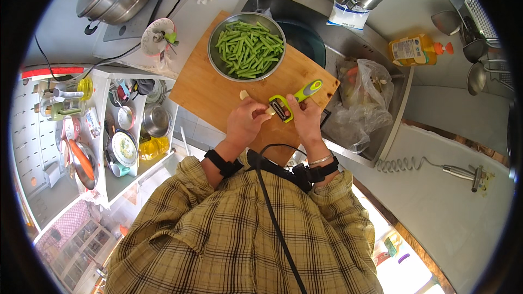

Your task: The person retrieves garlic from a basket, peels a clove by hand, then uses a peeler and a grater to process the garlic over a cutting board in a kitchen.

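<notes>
My right hand [305,116] holds a green and grey vegetable peeler [288,104] by its head end, with the handle pointing up and to the right. Close to its blade, my left hand [246,120] pinches a small pale piece [270,110], perhaps a garlic clove. Another pale clove-like piece [244,94] lies just above my left hand on the wooden cutting board [196,77]. Both hands are over this board. Farther back on it stands a steel bowl [211,60] full of cut green beans [250,49].
The board rests partly over a steel sink [402,102] holding plastic bags [365,102]. A patterned bowl [150,40] with utensils stands left of the board, near a steel pot [118,0]. Shelves with dishes [124,149] are at the left; an orange soap bottle [412,50] is at the right.
</notes>
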Demonstrator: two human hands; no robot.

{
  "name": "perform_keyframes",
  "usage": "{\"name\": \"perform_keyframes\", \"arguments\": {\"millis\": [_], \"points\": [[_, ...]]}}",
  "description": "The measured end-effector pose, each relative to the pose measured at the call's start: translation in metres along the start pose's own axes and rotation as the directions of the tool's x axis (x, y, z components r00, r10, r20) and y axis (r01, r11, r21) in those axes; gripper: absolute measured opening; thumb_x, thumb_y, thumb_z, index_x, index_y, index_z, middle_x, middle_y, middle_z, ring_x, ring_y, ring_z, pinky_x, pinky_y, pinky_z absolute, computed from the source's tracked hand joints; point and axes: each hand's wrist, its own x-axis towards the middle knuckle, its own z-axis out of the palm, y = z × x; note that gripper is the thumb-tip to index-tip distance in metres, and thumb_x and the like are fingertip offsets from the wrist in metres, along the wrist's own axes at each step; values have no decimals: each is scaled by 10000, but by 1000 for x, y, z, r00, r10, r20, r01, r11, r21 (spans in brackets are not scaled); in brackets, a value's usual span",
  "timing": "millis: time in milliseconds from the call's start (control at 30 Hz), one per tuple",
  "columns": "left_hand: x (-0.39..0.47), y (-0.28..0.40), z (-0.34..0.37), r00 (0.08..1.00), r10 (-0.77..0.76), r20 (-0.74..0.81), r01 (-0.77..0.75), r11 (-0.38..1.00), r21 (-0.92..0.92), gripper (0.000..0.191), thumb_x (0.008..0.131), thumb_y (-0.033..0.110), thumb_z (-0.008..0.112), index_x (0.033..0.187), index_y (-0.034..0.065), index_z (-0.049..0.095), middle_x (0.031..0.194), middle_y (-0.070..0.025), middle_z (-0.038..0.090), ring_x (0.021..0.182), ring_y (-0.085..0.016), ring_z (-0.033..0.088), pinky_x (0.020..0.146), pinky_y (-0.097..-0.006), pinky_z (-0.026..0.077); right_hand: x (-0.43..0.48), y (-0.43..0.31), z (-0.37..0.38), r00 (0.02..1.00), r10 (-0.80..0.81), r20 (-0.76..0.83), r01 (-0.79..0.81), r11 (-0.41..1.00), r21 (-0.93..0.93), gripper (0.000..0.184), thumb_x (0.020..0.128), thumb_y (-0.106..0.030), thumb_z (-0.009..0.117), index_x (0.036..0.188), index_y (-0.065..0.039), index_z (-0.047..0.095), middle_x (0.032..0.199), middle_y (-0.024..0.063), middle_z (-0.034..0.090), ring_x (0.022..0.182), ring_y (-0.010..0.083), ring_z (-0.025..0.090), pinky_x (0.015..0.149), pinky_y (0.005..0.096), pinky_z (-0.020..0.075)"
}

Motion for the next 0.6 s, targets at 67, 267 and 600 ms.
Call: {"name": "perform_keyframes", "arguments": {"millis": [67, 267, 600], "points": [[0, 1, -1, 1000, 7, 1, -7, 1000, 9, 209, 801, 189, 816, 938, 56, 731, 927, -60, 670, 746, -217, 689, 676, -342, 540, -1, 0, -1, 1000, 7, 16, -8, 1000, 16, 314, 981, -293, 717, 954, 16, 669, 783, 21, 663, 660, 74, 604, 587, 239, 483], [-2, 4, -1, 999, 44, -6, -44, 999, 4, 194, 816, 190, 803, 944, 66, 725, 920, -61, 660, 757, -227, 683, 670, -345, 535, -6, -4, -9, 990, 143, 3, -129, 884, 449, 278, 1006, -312, 673, 1016, -37, 642, 824, 42, 667, 664, 96, 601, 550, 230, 422], [-9, 7, -5, 981, 193, 11, -194, 978, 81, 240, 843, 119, 775, 1058, 54, 692, 914, -75, 629, 735, -207, 631, 663, -317, 517, -16, -7, -13, 983, 180, -42, -144, 887, 438, 299, 981, -317, 714, 1031, -29, 653, 872, 19, 661, 738, 80, 596, 612, 227, 434]]}}
